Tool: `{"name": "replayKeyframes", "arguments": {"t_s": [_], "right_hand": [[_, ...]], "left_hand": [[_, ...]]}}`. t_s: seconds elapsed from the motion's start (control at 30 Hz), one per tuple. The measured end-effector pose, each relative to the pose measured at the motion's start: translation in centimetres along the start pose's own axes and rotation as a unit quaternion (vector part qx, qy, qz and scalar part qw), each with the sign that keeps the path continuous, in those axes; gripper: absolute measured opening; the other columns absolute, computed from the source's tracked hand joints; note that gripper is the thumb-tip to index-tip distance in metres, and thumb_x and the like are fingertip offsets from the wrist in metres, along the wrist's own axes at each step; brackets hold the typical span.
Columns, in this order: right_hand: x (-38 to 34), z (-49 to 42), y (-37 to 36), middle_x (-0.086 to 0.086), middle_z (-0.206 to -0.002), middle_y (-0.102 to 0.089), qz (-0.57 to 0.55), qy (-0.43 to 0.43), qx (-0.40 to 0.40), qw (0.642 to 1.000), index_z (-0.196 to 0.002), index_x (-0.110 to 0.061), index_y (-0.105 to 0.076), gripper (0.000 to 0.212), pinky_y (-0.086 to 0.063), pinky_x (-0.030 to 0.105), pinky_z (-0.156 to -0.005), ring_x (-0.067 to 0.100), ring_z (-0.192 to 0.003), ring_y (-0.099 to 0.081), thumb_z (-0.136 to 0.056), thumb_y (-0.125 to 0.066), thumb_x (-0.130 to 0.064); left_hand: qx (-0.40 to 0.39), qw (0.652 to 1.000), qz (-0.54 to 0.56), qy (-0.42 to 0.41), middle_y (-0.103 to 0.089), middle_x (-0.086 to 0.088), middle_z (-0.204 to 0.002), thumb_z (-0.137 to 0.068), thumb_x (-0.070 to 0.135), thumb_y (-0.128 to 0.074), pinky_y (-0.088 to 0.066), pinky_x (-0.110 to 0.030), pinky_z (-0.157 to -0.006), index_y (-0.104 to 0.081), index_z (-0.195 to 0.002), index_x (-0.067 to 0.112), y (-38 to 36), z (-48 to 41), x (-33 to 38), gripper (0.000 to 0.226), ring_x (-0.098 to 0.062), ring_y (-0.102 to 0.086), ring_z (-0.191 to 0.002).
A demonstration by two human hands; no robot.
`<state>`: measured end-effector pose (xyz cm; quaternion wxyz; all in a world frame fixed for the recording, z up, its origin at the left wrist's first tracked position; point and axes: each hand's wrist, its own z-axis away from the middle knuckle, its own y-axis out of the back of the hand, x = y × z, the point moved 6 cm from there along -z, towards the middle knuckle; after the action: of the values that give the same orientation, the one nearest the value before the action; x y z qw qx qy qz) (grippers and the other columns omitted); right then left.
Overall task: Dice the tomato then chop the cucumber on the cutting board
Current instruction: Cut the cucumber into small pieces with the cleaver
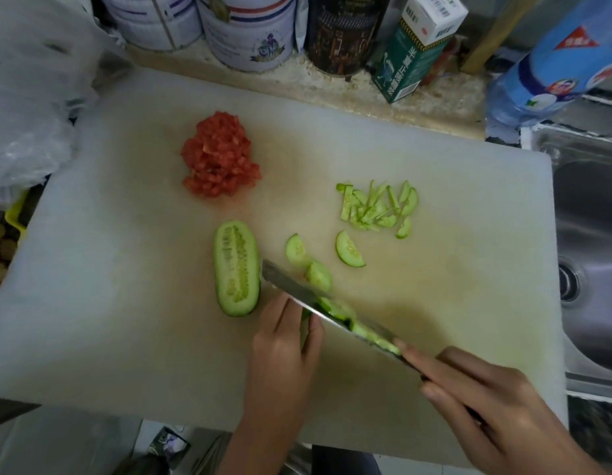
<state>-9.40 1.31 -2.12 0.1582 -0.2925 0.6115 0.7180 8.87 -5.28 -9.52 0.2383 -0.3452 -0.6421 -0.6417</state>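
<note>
Currently, work surface: white cutting board (126, 303) fills the middle of the view; its centre is the clock centre below.
Diced tomato: heaped red pile (219, 155) on the board at 11 o'clock.
Cucumber half: lies cut face up (236, 268) at 7 o'clock, just beside the knife tip.
Cut cucumber: strips and half-moon slices (373, 209) at 2 o'clock; loose half-moon slice (348, 250) near centre.
Cucumber piece: under the blade (335, 308) at 5 o'clock, partly hidden by it.
Knife: blade (287, 286) slants from centre toward 5 o'clock.
Left hand: (280, 351) fingers and thumb curled round the near end of the cucumber piece, against the blade.
Right hand: (486, 399) clasps the knife handle, forefinger laid forward toward the blade.
Obstructions, 12 o'clock: two white tins (249, 32), dark tin (342, 32), green carton (411, 60) with a white box (431, 15) on top, all just beyond the board edge.
Obstructions, other: blue-labelled bottle (551, 73) at 1 o'clock; steel sink (592, 207) at 3 o'clock; clear plastic bag (30, 108) overlapping the board at 10 o'clock.
Writing: Chinese characters upside down on the green carton; barcode on the white box; other labels too blurred to read.
</note>
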Motion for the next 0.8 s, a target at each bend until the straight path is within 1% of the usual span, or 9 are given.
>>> {"name": "replayKeyframes", "arguments": {"t_s": [0.07, 0.13, 0.23, 0.3, 0.4, 0.47, 0.57, 0.67, 0.8], "right_hand": [[0.2, 0.7, -0.3, -0.004, -0.078, -0.048, 0.011, -0.005, -0.009, 1.000, -0.138, -0.028, -0.049, 0.039, -0.040, 0.017, -0.050, 0.010, -0.051, -0.041, -0.100, -0.044, -0.033], [0.4, 1.1, -0.7, -0.004, -0.079, -0.048, 0.019, -0.005, -0.014, 1.000, -0.138, -0.028, -0.048, 0.039, -0.041, 0.019, -0.049, 0.012, -0.051, -0.042, -0.099, -0.044, -0.033], [0.7, 1.4, -1.0, -0.003, -0.079, -0.048, 0.022, -0.004, -0.012, 1.000, -0.139, -0.028, -0.047, 0.040, -0.042, 0.020, -0.047, 0.015, -0.050, -0.043, -0.099, -0.044, -0.032], [0.7, 1.5, -0.9, -0.002, -0.078, -0.048, 0.018, -0.002, -0.009, 1.000, -0.139, -0.028, -0.047, 0.040, -0.042, 0.020, -0.046, 0.015, -0.050, -0.043, -0.100, -0.044, -0.032], [0.7, 1.5, -0.8, -0.001, -0.075, -0.048, 0.030, 0.003, -0.008, 1.000, -0.139, -0.026, -0.046, 0.039, -0.040, 0.021, -0.046, 0.014, -0.049, -0.040, -0.100, -0.042, -0.032], [0.8, 1.5, -0.8, -0.001, -0.074, -0.047, 0.042, 0.001, -0.007, 0.999, -0.139, -0.026, -0.046, 0.039, -0.039, 0.020, -0.045, 0.015, -0.049, -0.038, -0.101, -0.041, -0.032], [1.0, 1.7, -0.7, -0.002, -0.074, -0.045, 0.041, -0.005, -0.012, 0.999, -0.139, -0.025, -0.047, 0.039, -0.039, 0.020, -0.045, 0.015, -0.049, -0.037, -0.101, -0.041, -0.032], [1.1, 2.2, -0.5, -0.002, -0.074, -0.047, 0.039, -0.018, -0.017, 0.999, -0.138, -0.027, -0.049, 0.039, -0.038, 0.019, -0.046, 0.014, -0.049, -0.038, -0.101, -0.040, -0.033], [1.5, 2.8, -0.2, -0.003, -0.075, -0.045, 0.035, -0.032, -0.022, 0.999, -0.137, -0.025, -0.052, 0.039, -0.039, 0.020, -0.047, 0.014, -0.049, -0.038, -0.099, -0.043, -0.032]], "left_hand": [[-0.002, 1.000, 0.022, 0.009, -0.066, -0.011, -0.097, -0.085, 0.023, -0.050, -0.040, -0.015, -0.079, -0.069, -0.105, -0.002, 0.1, 0.1, -0.4, 0.037, -0.019, -0.059, -0.086], [0.001, 0.999, 0.041, 0.023, -0.065, -0.009, -0.092, -0.082, 0.023, -0.051, -0.039, -0.011, -0.079, -0.069, -0.098, 0.000, 0.2, 0.2, -0.7, 0.034, -0.017, -0.057, -0.088], [0.019, 0.995, 0.086, 0.055, -0.057, 0.003, -0.091, -0.080, 0.018, -0.055, -0.037, -0.002, -0.077, -0.069, -0.097, 0.004, 0.3, 0.4, -1.0, 0.026, -0.011, -0.056, -0.084], [0.042, 0.993, 0.091, 0.061, -0.056, 0.005, -0.092, -0.082, 0.020, -0.051, -0.039, -0.006, -0.073, -0.069, -0.099, 0.002, 0.5, 0.5, -1.0, 0.031, -0.012, -0.056, -0.081], [0.069, 0.994, 0.069, 0.042, -0.063, -0.002, -0.095, -0.085, 0.020, -0.046, -0.043, -0.017, -0.070, -0.070, -0.099, -0.001, 0.3, 0.6, -1.0, 0.035, -0.014, -0.056, -0.078], [0.073, 0.996, 0.048, 0.031, -0.066, -0.005, -0.095, -0.088, 0.020, -0.048, -0.043, -0.016, -0.068, -0.071, -0.098, 0.000, 0.0, 1.0, -0.9, 0.033, -0.014, -0.056, -0.073], [0.066, 0.997, 0.033, 0.014, -0.068, -0.007, -0.096, -0.098, 0.029, -0.046, -0.045, -0.016, -0.071, -0.071, -0.103, 0.000, -0.4, 1.6, -0.8, 0.039, -0.017, -0.061, -0.075], [0.054, 0.998, 0.038, -0.001, -0.067, -0.008, -0.096, -0.103, 0.038, -0.036, -0.050, -0.024, -0.067, -0.071, -0.100, -0.001, -0.8, 1.7, -0.3, 0.053, -0.020, -0.063, -0.074], [0.056, 0.998, 0.026, -0.028, -0.065, -0.011, -0.087, -0.103, 0.035, -0.037, -0.048, -0.029, -0.064, -0.069, -0.087, -0.005, -1.1, 1.6, 0.3, 0.054, -0.025, -0.060, -0.070]]}}
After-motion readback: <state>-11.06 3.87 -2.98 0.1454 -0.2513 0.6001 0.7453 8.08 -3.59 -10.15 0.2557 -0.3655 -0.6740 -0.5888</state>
